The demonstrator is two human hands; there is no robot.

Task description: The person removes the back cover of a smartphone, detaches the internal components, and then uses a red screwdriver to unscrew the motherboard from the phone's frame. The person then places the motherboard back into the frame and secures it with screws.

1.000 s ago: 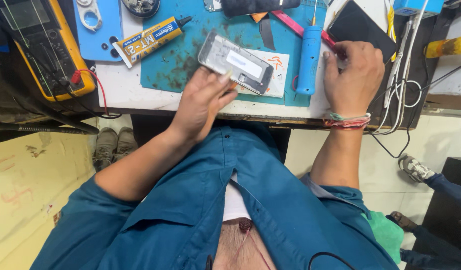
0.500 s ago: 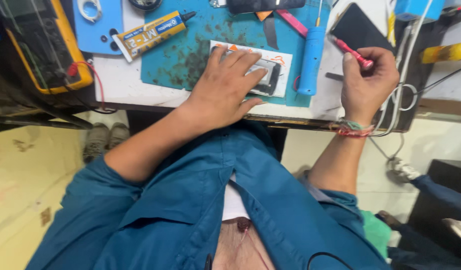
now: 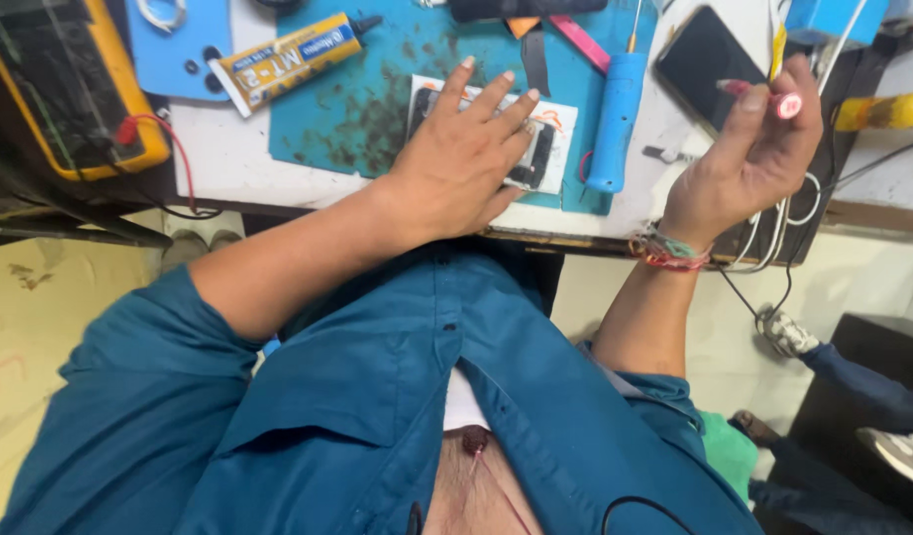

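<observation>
One dark phone [image 3: 537, 159] pinned flat under left hand [image 3: 466, 159], on white sheet [image 3: 565, 124] over teal mat [image 3: 377, 99] on bench [image 3: 228, 159]. Phone mostly covered, black edge visible. Left fingers spread, palm down. Right hand [image 3: 749, 149] raised, pinched around red pen-like tool [image 3: 773, 101].

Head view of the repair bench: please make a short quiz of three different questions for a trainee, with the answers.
1. True or false: the left hand lies flat on the phone part on the teal mat.
2. What does the right hand hold? A) glue tube B) thin red tool C) blue handle
3. Fill in: the glue tube lies to the ___ of the left hand in the picture.

Key: 1 true. 2 B, the thin red tool. 3 left.
</observation>
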